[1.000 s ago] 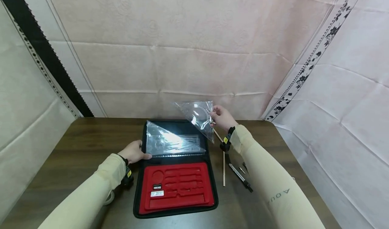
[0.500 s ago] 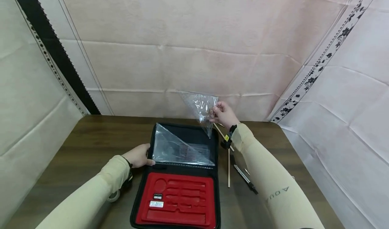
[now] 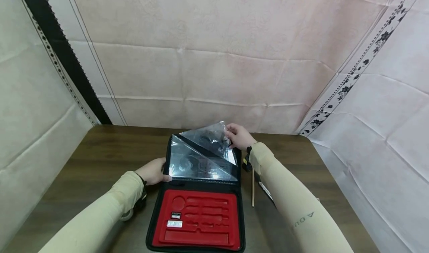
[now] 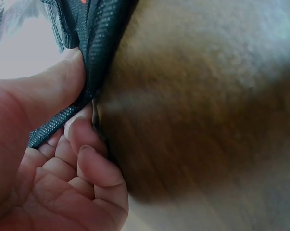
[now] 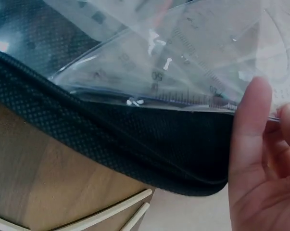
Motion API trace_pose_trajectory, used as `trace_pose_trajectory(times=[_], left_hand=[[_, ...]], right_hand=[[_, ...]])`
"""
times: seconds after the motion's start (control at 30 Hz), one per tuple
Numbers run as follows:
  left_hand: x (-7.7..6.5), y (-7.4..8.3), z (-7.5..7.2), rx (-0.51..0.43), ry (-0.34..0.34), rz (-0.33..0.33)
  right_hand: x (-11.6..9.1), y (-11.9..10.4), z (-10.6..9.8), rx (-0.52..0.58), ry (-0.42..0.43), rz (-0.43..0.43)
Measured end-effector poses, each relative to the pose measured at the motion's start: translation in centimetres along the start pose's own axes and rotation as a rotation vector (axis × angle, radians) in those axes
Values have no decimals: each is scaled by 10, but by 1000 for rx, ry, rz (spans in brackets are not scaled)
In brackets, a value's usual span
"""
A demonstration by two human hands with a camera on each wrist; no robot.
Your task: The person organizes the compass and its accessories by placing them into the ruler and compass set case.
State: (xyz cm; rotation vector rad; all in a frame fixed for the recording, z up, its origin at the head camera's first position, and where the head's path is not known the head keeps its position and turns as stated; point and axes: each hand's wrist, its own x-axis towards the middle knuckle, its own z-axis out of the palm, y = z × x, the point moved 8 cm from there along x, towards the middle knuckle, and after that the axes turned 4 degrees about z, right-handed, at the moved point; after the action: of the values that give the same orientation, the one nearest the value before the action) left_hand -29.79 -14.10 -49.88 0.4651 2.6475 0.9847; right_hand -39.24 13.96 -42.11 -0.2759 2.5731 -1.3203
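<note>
A black zip case lies unfolded on the table, with a red moulded tray in its near half. Inside the far half, a clear triangular pocket covers the lower left. My right hand pinches the right edge of a transparent set square in a plastic sleeve. It overlaps the upper right of the lid, above the pocket's slanted edge. Ruler marks show on the set square in the right wrist view. My left hand grips the case's left edge, thumb on top and fingers curled underneath.
Small items, one white-labelled, sit in the tray's left side. Right of the case are a thin wooden stick and a slim silver-and-black tool, partly behind my sleeve. A pale cloth wall rises behind the table.
My right hand has lowered the set square from above the far edge onto the lid area, laying it flatter. My left hand keeps its grip on the case. The head view has shifted slightly.
</note>
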Motion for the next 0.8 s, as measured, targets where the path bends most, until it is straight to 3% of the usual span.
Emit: trace_pose_trajectory(times=[0.23, 0.43, 0.63, 0.8], left_hand=[[0, -1, -1, 6, 8, 3], [2, -3, 0, -12, 3, 0], [2, -4, 0, -27, -2, 1], [2, -6, 2, -34, -1, -7]], right_hand=[[-4, -21, 26, -358, -2, -138], [-6, -26, 42, -570, 23, -134], [-5, -20, 48, -589, -8, -88], [-7, -9, 50, -395, -100, -49]])
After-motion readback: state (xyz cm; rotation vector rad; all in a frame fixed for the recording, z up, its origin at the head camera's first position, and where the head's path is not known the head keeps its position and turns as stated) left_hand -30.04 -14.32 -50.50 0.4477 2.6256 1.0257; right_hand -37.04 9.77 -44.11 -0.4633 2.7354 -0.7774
